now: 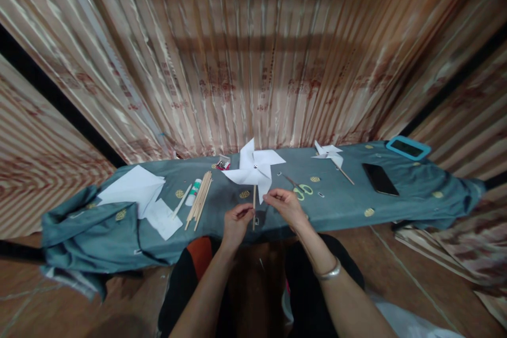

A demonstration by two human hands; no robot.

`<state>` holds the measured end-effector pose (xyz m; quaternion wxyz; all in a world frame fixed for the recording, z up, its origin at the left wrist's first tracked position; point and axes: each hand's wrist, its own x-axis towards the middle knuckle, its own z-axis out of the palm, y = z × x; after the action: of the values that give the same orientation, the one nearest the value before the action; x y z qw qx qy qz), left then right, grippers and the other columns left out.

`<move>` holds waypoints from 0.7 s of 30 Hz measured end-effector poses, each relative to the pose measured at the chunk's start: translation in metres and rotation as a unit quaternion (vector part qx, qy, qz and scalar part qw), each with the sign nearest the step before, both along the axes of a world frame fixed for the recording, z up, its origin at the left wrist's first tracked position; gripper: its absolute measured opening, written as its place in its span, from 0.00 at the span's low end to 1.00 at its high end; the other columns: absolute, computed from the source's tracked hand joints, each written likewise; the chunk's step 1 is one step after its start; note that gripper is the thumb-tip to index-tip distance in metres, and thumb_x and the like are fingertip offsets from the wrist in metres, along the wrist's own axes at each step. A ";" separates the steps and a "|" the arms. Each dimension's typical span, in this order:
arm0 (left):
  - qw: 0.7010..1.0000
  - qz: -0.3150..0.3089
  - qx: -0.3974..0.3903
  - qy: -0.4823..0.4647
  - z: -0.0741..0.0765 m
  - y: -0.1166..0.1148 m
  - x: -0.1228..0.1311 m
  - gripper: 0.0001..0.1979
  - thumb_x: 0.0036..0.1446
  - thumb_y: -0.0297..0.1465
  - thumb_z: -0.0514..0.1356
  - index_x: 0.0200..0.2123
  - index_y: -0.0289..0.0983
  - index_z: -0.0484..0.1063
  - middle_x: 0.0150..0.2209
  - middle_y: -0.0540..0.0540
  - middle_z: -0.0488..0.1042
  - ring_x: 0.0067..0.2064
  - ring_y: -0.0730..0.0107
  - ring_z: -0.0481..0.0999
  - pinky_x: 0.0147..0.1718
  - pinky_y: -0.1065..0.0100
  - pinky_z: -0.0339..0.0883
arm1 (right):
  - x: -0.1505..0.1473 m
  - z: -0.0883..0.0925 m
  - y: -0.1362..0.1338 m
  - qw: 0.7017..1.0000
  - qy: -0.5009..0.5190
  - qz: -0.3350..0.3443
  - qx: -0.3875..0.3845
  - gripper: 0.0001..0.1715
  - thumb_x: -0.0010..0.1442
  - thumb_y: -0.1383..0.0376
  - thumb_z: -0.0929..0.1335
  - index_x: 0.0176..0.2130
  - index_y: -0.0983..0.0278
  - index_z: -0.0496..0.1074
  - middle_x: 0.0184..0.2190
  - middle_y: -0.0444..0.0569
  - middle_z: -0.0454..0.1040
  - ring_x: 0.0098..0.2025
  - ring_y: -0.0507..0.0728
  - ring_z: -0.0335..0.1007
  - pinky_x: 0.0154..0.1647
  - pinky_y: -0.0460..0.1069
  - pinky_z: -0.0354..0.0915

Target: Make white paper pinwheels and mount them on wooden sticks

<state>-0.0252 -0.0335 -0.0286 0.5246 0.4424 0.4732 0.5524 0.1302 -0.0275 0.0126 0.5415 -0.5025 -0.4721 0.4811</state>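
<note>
A white paper pinwheel point(268, 157) on a thin wooden stick stands upright over the near middle of the table. My left hand point(236, 224) is closed round the lower part of that stick. At the tip of the pinwheel's lowest blade, the fingertips of my right hand point(287, 206) are pinched together. Just beyond my right hand lie scissors point(303, 190) with yellow-green handles. A bundle of wooden sticks point(200, 198) and a glue stick point(193, 192) rest to the left. Behind the pinwheel's left blade sits a small red and white box point(223, 162).
White paper sheets point(132, 187), a smaller paper piece point(164, 224) and a pale pencil-like stick point(182, 200) lie on the left. A second pinwheel point(329, 153), a black phone point(379, 179) and a blue-framed device point(407, 148) lie right. Curtains point(253, 63) hang behind the cloth-covered table point(336, 208).
</note>
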 end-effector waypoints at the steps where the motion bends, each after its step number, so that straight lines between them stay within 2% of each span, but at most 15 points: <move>1: 1.000 -0.002 0.002 0.001 0.000 0.000 0.000 0.10 0.35 0.34 0.69 0.25 0.37 0.81 0.25 0.48 0.80 0.27 0.67 0.77 0.31 0.68 0.72 | -0.001 0.000 0.000 1.000 0.001 0.004 0.000 0.17 0.37 0.53 0.77 0.20 0.62 0.75 0.18 0.42 0.72 0.22 0.50 0.61 0.26 0.46 0.57; 10: 1.000 -0.006 0.014 0.004 -0.002 0.000 0.000 0.10 0.35 0.34 0.69 0.25 0.37 0.81 0.24 0.49 0.79 0.27 0.68 0.76 0.31 0.69 0.71 | -0.008 -0.003 0.002 0.999 0.006 0.036 -0.001 0.16 0.39 0.54 0.76 0.20 0.62 0.73 0.19 0.42 0.72 0.24 0.51 0.63 0.27 0.46 0.59; 16: 1.000 0.000 0.016 0.001 -0.004 0.001 0.000 0.09 0.35 0.34 0.69 0.25 0.37 0.81 0.25 0.49 0.80 0.27 0.68 0.76 0.30 0.69 0.71 | -0.002 0.000 0.000 0.999 0.010 0.034 -0.004 0.16 0.40 0.54 0.76 0.21 0.62 0.74 0.19 0.41 0.71 0.24 0.50 0.61 0.27 0.46 0.56; 21: 1.000 -0.004 0.016 0.000 -0.004 0.000 0.000 0.09 0.36 0.34 0.69 0.25 0.37 0.80 0.25 0.48 0.80 0.27 0.67 0.76 0.30 0.69 0.71 | 0.002 0.004 -0.004 0.999 0.021 0.038 -0.011 0.17 0.40 0.53 0.76 0.21 0.63 0.74 0.19 0.41 0.72 0.24 0.50 0.63 0.29 0.46 0.59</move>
<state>-0.0250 -0.0332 -0.0326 0.5198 0.4523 0.4627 0.5578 0.1318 -0.0311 0.0161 0.5268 -0.4800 -0.4737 0.5174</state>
